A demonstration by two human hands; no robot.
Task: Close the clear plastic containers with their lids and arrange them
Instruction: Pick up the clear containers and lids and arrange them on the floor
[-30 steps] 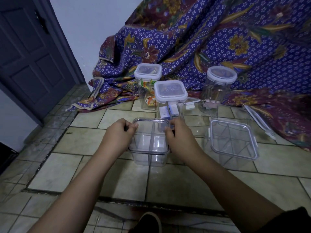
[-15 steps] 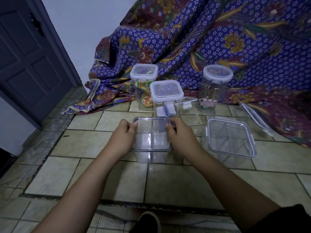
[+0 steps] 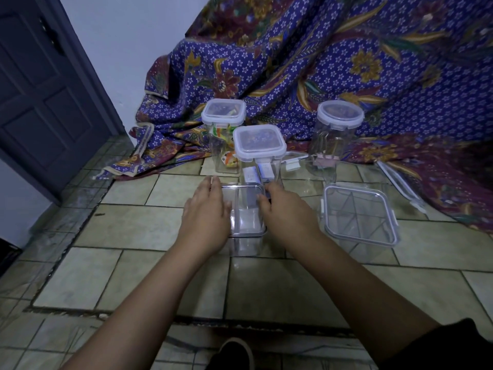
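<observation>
Tiled floor (image 3: 133, 225) fills the lower frame; at centre sits the clear container (image 3: 246, 225), left hand (image 3: 206, 212) flat and open on its lid, right hand (image 3: 285, 212) curled at the edge, grip unclear. Best press evenly, then snap each latch

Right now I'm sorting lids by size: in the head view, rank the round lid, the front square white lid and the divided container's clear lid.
1. Divided container's clear lid, though nearest the camera.
2. Front square white lid.
3. Round lid, close to the square one; it stands farther back, so unsure.
</observation>
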